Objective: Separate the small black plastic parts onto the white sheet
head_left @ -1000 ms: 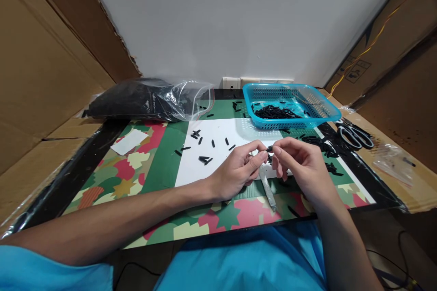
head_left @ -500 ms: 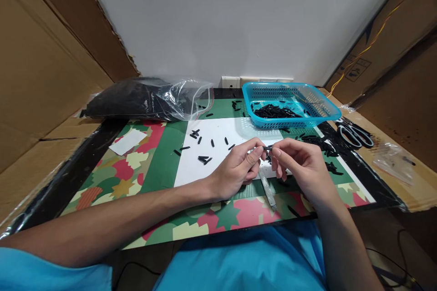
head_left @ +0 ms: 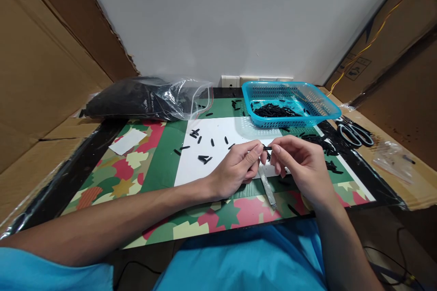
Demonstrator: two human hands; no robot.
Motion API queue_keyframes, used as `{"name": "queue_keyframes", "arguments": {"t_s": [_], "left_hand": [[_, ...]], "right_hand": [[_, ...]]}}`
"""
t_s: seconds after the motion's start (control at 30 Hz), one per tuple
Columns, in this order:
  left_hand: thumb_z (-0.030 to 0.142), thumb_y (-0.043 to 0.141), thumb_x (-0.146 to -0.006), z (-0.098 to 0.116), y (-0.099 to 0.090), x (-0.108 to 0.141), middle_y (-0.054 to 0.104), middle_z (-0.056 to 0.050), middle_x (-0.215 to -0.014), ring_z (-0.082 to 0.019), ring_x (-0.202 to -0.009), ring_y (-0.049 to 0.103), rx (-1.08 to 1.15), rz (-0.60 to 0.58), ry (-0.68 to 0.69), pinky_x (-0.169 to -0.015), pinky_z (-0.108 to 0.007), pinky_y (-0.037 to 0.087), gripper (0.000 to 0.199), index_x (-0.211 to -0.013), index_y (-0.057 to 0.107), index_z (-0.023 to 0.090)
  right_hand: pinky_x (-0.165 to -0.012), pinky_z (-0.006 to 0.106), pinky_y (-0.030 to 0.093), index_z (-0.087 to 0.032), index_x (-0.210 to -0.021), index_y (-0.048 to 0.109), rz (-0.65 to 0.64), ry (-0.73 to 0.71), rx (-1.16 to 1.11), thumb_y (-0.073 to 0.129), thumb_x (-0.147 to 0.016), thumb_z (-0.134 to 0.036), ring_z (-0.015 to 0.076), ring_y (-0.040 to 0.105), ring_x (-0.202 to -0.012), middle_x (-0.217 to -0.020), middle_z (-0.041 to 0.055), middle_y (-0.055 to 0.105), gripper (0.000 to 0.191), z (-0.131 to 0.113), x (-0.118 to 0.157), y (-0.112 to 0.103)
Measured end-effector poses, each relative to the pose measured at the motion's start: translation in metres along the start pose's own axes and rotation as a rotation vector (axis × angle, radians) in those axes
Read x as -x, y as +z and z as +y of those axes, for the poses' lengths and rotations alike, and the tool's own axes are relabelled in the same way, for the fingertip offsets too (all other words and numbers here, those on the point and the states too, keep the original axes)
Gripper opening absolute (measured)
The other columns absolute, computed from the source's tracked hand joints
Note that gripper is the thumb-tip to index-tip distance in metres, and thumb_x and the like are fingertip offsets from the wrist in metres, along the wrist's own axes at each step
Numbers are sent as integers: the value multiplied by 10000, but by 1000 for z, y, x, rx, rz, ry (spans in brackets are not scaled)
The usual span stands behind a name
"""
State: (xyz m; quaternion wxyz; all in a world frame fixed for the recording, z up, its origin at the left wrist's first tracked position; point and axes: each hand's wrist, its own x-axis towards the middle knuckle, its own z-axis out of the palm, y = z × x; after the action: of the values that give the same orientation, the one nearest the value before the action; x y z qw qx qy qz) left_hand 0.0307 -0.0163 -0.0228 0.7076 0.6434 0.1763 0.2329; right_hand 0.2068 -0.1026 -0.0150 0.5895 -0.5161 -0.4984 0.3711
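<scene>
Between my hands is a small, thin black piece, held level above the white sheet. My left hand pinches its left end with thumb and forefinger, the other fingers curled under. At the opposite end, the thumb and forefinger of my right hand are closed on it. A narrow whitish stick wrapped in something clear slants down from below my left fingers; whether they grip it I cannot tell. Several loose black pieces lie on the sheet left of my hands.
A blue plastic basket at the back right holds a heap of black pieces. More pieces are piled right of my right hand, near scissors. A zip bag full of black material lies back left. Cardboard walls flank the table.
My right hand has shifted very slightly, and the black piece between the fingertips shows a little more plainly. Both hands keep their pinch; the things on the table have not moved.
</scene>
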Motion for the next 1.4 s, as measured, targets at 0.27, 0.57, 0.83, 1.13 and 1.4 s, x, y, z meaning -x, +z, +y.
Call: {"name": "queue_keyframes", "arguments": {"t_s": [0.27,0.57,0.83,1.13,1.4], "left_hand": [[581,476,-1106,2,2,0,391,109,-504,-70,-418,271,9,-2,9,-434,-189,265,430,-953,577,193],[534,457,-1122,4,1,1,406,105,-510,-69,-428,281,21,-53,17,-441,-190,273,413,-960,595,180],[536,503,-1104,5,0,2,409,102,-512,-66,-430,286,4,-76,24,-439,-206,246,414,-920,583,173],[572,537,-1089,2,0,2,377,107,-534,-61,-451,261,67,-77,18,-440,-211,223,441,-858,520,196],[570,653,-1039,1,0,1,414,102,-573,-49,-468,282,17,-50,22,-451,-206,232,454,-830,476,207]], "right_hand": [[-492,272,458,-209,-931,746,0,4,23,777,-990,-508,147,570,-548,-711,8,684,306,-1,0,0],[-500,264,450,-196,-909,747,-26,1,-15,756,-1020,-447,134,565,-555,-722,7,687,274,-2,0,-2],[-539,267,483,-193,-889,747,-42,-38,35,727,-1051,-393,138,600,-593,-758,21,725,259,-3,3,-1],[-505,242,487,-185,-892,760,-13,-49,36,794,-1004,-416,127,601,-567,-701,3,691,258,-2,3,0],[-502,242,503,-185,-878,754,-12,-41,58,788,-1006,-425,126,603,-553,-689,1,677,274,-2,3,0]]}}
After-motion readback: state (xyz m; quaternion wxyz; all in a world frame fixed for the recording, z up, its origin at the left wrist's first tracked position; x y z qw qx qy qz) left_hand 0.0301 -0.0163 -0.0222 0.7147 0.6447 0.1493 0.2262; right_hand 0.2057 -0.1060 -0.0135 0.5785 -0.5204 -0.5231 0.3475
